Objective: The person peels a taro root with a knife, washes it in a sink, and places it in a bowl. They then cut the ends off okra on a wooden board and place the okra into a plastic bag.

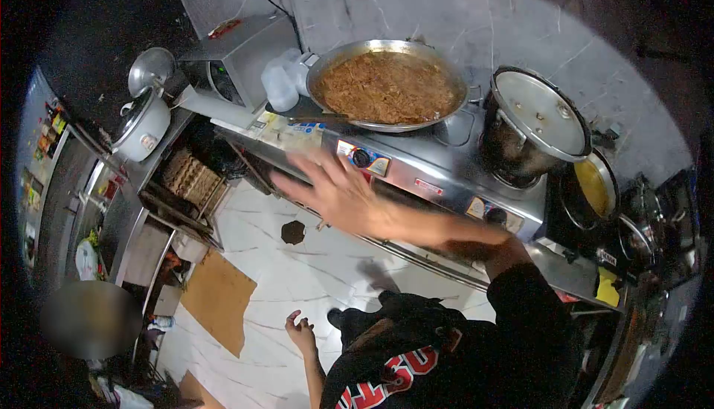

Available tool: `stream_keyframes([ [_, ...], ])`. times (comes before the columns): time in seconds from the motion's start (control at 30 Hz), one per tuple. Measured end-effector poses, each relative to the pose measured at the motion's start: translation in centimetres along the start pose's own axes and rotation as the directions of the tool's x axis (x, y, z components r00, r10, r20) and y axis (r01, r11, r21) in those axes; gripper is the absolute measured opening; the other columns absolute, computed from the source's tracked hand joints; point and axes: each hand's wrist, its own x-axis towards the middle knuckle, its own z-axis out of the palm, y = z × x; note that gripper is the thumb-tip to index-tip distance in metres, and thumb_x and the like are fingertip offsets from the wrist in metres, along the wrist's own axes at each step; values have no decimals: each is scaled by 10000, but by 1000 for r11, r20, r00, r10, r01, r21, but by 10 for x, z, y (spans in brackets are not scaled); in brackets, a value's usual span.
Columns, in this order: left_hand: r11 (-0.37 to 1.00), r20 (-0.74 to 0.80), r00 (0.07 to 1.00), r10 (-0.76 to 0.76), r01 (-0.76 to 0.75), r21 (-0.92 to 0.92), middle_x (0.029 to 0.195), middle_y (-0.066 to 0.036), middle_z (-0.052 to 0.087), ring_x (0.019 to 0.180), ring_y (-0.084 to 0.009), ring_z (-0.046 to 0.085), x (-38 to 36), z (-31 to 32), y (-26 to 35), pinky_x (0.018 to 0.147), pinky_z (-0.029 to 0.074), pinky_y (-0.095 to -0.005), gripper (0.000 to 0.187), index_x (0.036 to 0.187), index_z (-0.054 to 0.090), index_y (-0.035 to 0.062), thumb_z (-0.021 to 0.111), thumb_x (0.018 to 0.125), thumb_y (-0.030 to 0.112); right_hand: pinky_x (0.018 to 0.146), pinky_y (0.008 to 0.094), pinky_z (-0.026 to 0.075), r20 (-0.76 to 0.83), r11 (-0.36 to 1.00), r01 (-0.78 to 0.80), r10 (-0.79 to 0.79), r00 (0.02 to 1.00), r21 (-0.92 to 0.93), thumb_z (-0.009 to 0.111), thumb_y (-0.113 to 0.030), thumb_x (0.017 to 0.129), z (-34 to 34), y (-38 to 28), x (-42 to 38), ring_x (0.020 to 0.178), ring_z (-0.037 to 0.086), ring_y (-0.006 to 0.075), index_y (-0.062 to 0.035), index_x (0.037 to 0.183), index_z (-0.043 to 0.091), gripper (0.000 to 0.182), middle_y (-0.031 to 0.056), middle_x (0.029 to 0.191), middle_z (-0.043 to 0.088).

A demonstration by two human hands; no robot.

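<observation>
My right hand is stretched out, slightly blurred, with its fingers spread in front of the stove's front panel. Nothing is in it. Beyond it on the stove sits a wide metal pan filled with brown shredded food. Low in the view, over the white floor, my left hand hangs with its fingers apart and partly curled, holding nothing visible. A long dark utensil lies by the pan's near left edge.
To the right stand a large lidded pot and a pan with yellow contents. A rice cooker, plastic jugs and a metal box are on the left. Cardboard lies on the floor.
</observation>
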Motion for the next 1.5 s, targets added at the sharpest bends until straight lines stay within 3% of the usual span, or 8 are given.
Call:
stream_keyframes([
  [0.2, 983, 212, 960, 181, -185, 0, 1060, -108, 448, 770, -156, 555, 103, -2, 24, 582, 514, -254, 265, 1013, 536, 38, 470, 774, -56, 775, 399, 455, 486, 928, -149, 309, 818, -341, 522, -142, 762, 56, 59, 92, 1024, 485, 270, -91, 1126, 554, 369, 143, 980, 561],
  [0.4, 972, 312, 934, 172, -213, 101, 1062, -133, 447, 698, -168, 567, 180, -43, 18, 553, 511, -263, 260, 988, 564, 39, 484, 756, -45, 668, 408, 465, 131, 883, -326, 387, 913, -338, 521, -207, 819, 20, 9, 59, 900, 557, 286, -94, 1032, 572, 246, 132, 996, 557],
  [0.6, 997, 342, 939, -40, 14, 77, 970, -100, 491, 631, -143, 549, 221, -105, -2, 565, 533, -281, 222, 972, 575, 54, 499, 773, -8, 621, 415, 524, 555, 635, -456, 771, 314, -624, 496, -194, 794, 142, 32, -50, 757, 652, 297, -75, 815, 658, 202, 152, 803, 654],
  [0.87, 967, 76, 990, 122, -136, 213, 903, -147, 611, 844, -285, 573, 229, -190, -21, 726, 470, -356, 182, 863, 641, 72, 545, 731, -9, 661, 449, 486, 435, 510, -588, 857, 278, -628, 421, -399, 830, 237, 97, -104, 793, 630, 305, -111, 909, 633, 366, 129, 870, 649],
  [1.03, 950, -138, 990, 17, 27, 310, 927, -202, 576, 926, -316, 539, 231, -249, -18, 824, 447, -385, 211, 901, 628, 103, 532, 719, 60, 732, 398, 477, 276, 742, -609, 670, 690, -280, 520, -463, 808, 331, 265, -238, 917, 566, 335, 6, 1200, 451, 614, 177, 1060, 568],
  [1.1, 962, -205, 979, -19, 74, 265, 928, -203, 575, 953, -322, 525, 246, -267, -33, 843, 436, -393, 214, 905, 624, 103, 530, 717, 66, 621, 410, 482, -31, 559, -691, 787, 617, 459, 584, -539, 743, 336, 203, -221, 865, 574, 263, -3, 1098, 517, 646, 151, 950, 599],
  [1.33, 944, -299, 947, -119, 201, 260, 983, -224, 561, 1041, -345, 490, 316, -346, -32, 890, 404, -417, 185, 893, 613, 91, 513, 737, 97, 624, 382, 474, 507, 563, -568, 817, 273, -600, 595, -500, 760, 448, 93, -151, 894, 568, 238, -33, 986, 565, 519, 128, 932, 597],
  [1.5, 963, -426, 905, -8, 121, 239, 918, -206, 581, 845, -344, 582, 366, -431, -15, 756, 469, -420, 159, 885, 596, 63, 521, 749, 96, 672, 381, 475, 883, 942, -260, 299, 363, -212, 570, -388, 804, 675, -55, -30, 873, 572, 248, -39, 994, 575, 398, 145, 970, 584],
])
